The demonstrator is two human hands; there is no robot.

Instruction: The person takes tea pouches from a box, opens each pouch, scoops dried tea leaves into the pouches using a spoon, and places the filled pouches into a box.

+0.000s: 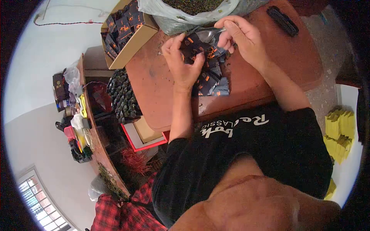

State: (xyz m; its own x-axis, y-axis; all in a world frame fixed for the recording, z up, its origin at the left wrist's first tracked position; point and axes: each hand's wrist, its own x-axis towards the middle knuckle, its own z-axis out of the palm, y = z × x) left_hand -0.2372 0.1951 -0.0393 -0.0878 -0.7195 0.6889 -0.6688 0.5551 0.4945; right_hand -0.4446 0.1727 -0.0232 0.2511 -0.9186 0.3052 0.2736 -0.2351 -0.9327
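Observation:
My left hand [180, 65] has its thumb and fingers around a small black packet [190, 44] with orange print. My right hand [246, 42] pinches the thin handle of a shiny spoon [209, 35], whose bowl is close to the packet's top. Beneath and beside both hands lies a pile of similar dark packets [210, 79] on the reddish-brown table [266, 79]. Just beyond the hands is a clear plastic bag [165, 21] of dark green, leaf-like bits [192, 5].
An open cardboard box [133, 48] of packets stands at the table's left corner. A black, elongated object [282, 20] lies at the right. Below left are a red-rimmed box [144, 148] and a cluttered shelf [102, 148]; yellow packs [339, 125] sit far right.

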